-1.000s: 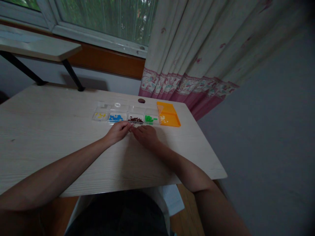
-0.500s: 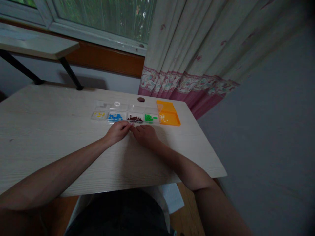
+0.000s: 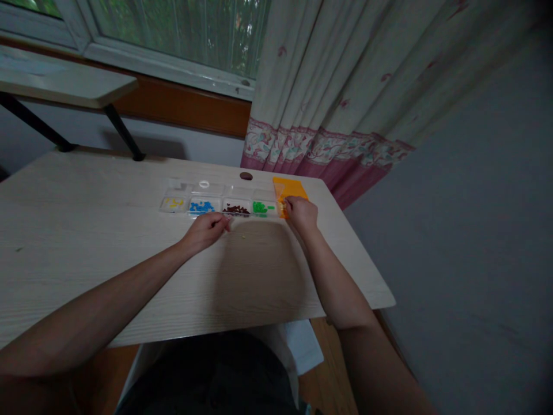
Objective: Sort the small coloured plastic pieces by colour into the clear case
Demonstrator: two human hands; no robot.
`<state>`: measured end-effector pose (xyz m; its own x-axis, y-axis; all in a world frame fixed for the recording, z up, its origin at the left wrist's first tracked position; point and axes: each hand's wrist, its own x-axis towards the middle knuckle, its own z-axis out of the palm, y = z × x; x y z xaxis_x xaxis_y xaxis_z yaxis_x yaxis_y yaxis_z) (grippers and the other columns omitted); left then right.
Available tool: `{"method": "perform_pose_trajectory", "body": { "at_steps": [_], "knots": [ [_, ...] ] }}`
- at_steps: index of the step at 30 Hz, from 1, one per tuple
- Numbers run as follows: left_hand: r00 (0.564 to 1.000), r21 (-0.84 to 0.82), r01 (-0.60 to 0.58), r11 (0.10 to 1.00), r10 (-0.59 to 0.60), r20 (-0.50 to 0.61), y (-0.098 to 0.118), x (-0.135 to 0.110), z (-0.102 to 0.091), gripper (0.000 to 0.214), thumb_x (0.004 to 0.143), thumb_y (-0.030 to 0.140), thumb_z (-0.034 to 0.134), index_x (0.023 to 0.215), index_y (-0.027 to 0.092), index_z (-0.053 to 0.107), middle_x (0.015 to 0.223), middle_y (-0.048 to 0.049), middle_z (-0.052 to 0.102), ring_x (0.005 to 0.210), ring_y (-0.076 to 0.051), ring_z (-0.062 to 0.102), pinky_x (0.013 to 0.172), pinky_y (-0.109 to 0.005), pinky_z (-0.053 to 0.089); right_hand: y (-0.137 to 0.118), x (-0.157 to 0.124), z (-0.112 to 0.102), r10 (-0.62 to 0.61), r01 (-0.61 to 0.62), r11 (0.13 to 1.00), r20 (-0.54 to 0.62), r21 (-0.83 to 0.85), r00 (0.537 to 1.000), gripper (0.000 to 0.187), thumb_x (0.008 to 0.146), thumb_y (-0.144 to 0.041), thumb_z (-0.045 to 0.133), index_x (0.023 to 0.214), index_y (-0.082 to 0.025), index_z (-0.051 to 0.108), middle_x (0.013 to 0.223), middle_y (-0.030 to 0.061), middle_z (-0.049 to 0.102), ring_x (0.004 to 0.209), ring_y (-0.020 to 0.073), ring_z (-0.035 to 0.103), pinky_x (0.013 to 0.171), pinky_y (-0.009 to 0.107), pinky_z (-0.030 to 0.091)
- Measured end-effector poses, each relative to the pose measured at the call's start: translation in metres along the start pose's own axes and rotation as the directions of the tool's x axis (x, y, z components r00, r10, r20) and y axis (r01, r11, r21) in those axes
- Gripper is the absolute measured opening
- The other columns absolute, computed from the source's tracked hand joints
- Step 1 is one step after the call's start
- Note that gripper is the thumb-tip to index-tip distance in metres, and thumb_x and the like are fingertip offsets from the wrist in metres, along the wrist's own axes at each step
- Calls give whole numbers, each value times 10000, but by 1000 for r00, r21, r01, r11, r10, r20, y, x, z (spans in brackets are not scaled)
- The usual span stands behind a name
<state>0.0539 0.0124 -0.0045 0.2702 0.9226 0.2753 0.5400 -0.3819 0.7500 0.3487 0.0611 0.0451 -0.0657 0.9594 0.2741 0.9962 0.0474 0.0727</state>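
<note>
My left hand [image 3: 204, 229] rests at the front edge of the clear plastic boxes, thumb and fingers pinched together; whatever they hold is too small to name. My right hand [image 3: 303, 213] reaches into the orange box [image 3: 290, 185], its fingertips pressed together among small pale pieces [image 3: 282, 208]. The clear boxes hold yellow pieces [image 3: 174, 203], blue pieces [image 3: 201, 207], dark red pieces [image 3: 236, 210] and green pieces [image 3: 260, 208]. One tiny pale yellow bit [image 3: 243, 237] lies on the table between my hands.
A pale wooden table [image 3: 108, 230] carries the boxes near its back right corner. Behind them are a round hole [image 3: 246, 176] in the tabletop and a patterned curtain [image 3: 319, 115]. A raised shelf [image 3: 64, 83] on black legs stands at the back left.
My right hand has left my left hand and moved right to the orange box. The small pale bit on the table has come into view. My left hand has stayed nearly still.
</note>
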Motion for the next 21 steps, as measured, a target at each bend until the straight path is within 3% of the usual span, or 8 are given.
{"method": "perform_pose_trajectory", "body": {
  "at_steps": [3,14,18,21],
  "knots": [
    [1000,-9,-3,1000,3,1,-1,0,0,494,949,499,425,700,168,693,610,4,574,608,-131,540,592,-240,377,1,-1,0,36,-34,999,57,-35,998,373,996,-337,370,1066,-220,717,1061,88,738,943,209,666,717,263,411],
    [999,4,-38,999,38,15,0,-1,-1,437,938,425,439,687,172,693,640,-6,596,641,-139,551,619,-253,379,1,0,-4,68,-61,995,103,-76,992,394,990,-339,342,1088,-219,704,1054,99,730,940,231,675,715,285,428],
    [998,16,-55,998,55,26,-4,0,1,431,944,427,441,704,177,697,665,-12,606,670,-146,563,648,-261,395,1,0,-3,66,-61,996,85,-67,994,397,988,-323,335,1090,-220,705,1055,97,730,941,229,674,719,284,429],
    [993,9,-101,995,101,55,-6,0,1,354,942,389,454,818,180,712,771,-28,639,744,-155,581,692,-267,417,-1,-1,-5,62,-60,997,51,-47,997,395,991,-323,335,1112,-224,697,1066,88,730,942,222,672,714,278,422]
  ]
}}
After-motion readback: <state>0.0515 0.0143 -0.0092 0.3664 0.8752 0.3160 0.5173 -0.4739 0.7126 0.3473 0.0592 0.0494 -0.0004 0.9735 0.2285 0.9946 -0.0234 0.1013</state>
